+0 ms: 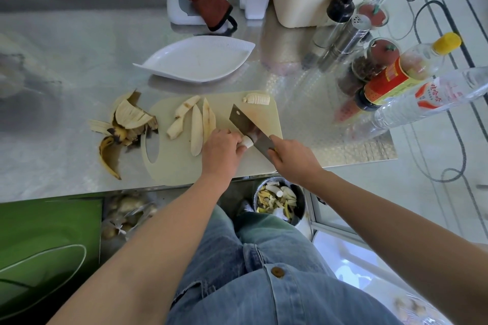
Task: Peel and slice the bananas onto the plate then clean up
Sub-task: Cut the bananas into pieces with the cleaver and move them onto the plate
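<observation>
A pale peeled banana piece (pixel 247 142) was pinned on the beige plastic cutting board (pixel 171 166) by the curled fingers of the left hand (pixel 221 150), most of it hidden beneath them. The flat steel cleaver (pixel 248 128) was gripped at its handle by the closed right hand (pixel 293 159), blade against the piece. Long banana strips (pixel 196 129) lay just left. The white leaf-shaped ceramic plate (pixel 195 60) was seen beyond the board, bare.

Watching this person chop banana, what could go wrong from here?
The left hand pins a banana piece right against the knife held by the right hand, so a slip could nick the fingertips. The sliced stack sits at the cutting board's far edge and could roll off. The board's near edge overhangs the counter and might tip.
</observation>
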{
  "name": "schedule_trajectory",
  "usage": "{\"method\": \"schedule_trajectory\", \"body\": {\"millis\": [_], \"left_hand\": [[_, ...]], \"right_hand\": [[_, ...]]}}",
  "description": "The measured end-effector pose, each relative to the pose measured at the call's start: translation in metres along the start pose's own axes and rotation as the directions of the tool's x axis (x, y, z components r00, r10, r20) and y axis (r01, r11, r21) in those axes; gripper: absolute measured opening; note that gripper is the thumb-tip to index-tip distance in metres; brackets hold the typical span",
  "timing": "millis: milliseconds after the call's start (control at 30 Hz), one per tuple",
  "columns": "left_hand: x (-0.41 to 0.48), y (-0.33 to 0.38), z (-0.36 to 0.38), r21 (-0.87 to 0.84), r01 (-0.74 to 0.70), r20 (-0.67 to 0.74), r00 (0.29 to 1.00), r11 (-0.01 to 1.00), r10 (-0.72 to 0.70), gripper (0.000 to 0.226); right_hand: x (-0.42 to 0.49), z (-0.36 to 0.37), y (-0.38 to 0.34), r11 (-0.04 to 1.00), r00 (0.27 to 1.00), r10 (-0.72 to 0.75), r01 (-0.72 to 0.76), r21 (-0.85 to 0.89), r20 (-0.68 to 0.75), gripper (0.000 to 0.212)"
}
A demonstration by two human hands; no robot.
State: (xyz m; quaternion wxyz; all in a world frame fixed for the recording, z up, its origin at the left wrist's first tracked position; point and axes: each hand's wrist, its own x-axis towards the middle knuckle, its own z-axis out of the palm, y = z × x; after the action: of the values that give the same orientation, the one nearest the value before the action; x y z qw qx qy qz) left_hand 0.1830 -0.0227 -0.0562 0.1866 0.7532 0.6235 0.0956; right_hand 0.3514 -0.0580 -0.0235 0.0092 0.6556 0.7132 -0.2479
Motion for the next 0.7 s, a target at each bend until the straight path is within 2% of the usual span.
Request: {"method": "schedule_trajectory", "body": {"millis": [233, 700], "left_hand": [[-0.002, -0.006, -0.002, -0.023, -0.018, -0.016, 1.0, 1.0, 0.018, 0.016], [-0.002, -0.004, 0.001, -0.036, -0.027, -0.033, 0.999, 0.999, 0.026, 0.013]], "right_hand": [[-0.003, -0.012, -0.001, 0.995, 0.996, -0.039, 0.046, 0.083, -0.083, 0.013], [-0.001, -0.001, -0.006, 1.0, 1.0, 0.006, -0.006, -0.023, 0.003, 0.015]]}}
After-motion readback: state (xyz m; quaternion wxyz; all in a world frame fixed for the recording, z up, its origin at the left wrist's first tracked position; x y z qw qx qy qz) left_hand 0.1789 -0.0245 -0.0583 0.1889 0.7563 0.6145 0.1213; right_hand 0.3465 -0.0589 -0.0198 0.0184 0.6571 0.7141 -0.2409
